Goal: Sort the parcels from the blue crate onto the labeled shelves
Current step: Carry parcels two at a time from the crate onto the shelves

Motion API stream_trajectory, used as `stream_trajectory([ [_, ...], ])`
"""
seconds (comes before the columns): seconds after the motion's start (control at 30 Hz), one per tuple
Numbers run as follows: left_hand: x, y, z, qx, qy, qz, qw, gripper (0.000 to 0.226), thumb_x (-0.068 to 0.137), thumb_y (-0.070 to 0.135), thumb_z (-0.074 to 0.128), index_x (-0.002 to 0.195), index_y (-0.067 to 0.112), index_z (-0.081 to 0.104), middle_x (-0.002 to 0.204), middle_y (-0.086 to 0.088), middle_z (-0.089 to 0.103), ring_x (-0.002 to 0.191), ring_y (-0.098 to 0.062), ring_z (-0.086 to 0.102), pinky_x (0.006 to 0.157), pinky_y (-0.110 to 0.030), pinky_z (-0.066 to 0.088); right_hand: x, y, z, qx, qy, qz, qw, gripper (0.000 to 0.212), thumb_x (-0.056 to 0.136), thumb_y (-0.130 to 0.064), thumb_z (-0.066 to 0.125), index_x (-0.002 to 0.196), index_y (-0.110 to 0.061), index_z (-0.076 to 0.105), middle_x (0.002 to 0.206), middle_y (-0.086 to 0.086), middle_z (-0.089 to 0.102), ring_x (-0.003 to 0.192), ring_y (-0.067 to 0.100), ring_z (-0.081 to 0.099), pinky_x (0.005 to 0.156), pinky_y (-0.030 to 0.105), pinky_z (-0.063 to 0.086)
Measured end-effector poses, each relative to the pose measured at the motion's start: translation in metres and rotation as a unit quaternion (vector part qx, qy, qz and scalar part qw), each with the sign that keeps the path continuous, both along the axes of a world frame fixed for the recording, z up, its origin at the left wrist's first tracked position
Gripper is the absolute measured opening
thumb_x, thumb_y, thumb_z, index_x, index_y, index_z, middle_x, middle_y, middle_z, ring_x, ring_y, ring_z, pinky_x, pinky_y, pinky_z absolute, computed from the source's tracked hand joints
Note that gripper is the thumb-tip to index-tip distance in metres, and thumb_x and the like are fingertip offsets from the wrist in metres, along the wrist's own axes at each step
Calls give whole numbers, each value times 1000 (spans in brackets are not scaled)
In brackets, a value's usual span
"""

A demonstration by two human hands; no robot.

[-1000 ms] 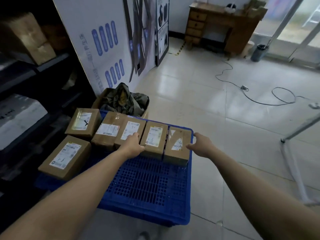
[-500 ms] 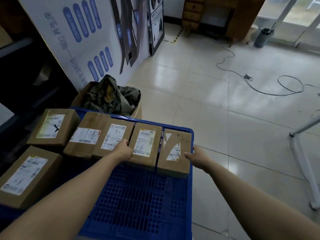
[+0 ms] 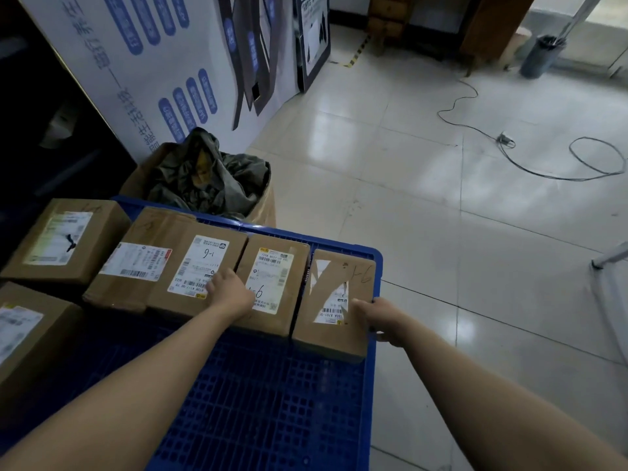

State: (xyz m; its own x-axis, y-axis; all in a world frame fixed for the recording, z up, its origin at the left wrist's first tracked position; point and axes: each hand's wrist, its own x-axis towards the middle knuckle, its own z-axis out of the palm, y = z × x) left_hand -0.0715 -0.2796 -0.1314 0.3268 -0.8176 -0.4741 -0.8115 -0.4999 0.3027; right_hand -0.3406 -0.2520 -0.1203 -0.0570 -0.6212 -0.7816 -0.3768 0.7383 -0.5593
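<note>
Now L hand [image 3: 232, 294] grips mid parcel [image 3: 273, 266], R hand [image 3: 382, 317] end parcel [image 3: 334, 334]; 9-1 box [image 3: 200, 266] abuts.

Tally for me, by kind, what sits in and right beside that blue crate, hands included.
Brown parcels: 6
Blue crate: 1
Open carton stuffed with dark cloth: 1
Hands (left hand, right hand): 2
Total: 10

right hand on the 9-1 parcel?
No, the right hand grips the rightmost parcel, two along from the 9-1 parcel.
</note>
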Motion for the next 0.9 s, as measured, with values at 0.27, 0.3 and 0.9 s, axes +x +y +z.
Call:
stream_trajectory([
  [0.27,-14,3,-13,-27,-59,-54,996,65,85,27,63,135,-2,34,138,-21,29,129,-34,27,107,-40,33,-6,-3,-24,23,-58,-33,998,47,94,-45,54,130,-18,42,112,3,60,92,19,60,74,35,48],
  [0.3,-15,0,-11,-19,-50,-48,997,64,84,28,65,133,-2,36,138,-21,29,129,-35,27,106,-41,34,-7,-3,-26,24,-67,-32,997,49,93,-47,54,132,-21,40,112,3,60,94,19,60,74,35,49],
  [0.9,16,9,12,-93,363,223,900,44,85,35,62,116,16,38,92,-3,61,73,-14,63,49,-25,47,-12,4,-10,-16,-195,-51,979,60,83,-38,68,132,-42,33,119,6,63,104,28,65,81,47,57],
])
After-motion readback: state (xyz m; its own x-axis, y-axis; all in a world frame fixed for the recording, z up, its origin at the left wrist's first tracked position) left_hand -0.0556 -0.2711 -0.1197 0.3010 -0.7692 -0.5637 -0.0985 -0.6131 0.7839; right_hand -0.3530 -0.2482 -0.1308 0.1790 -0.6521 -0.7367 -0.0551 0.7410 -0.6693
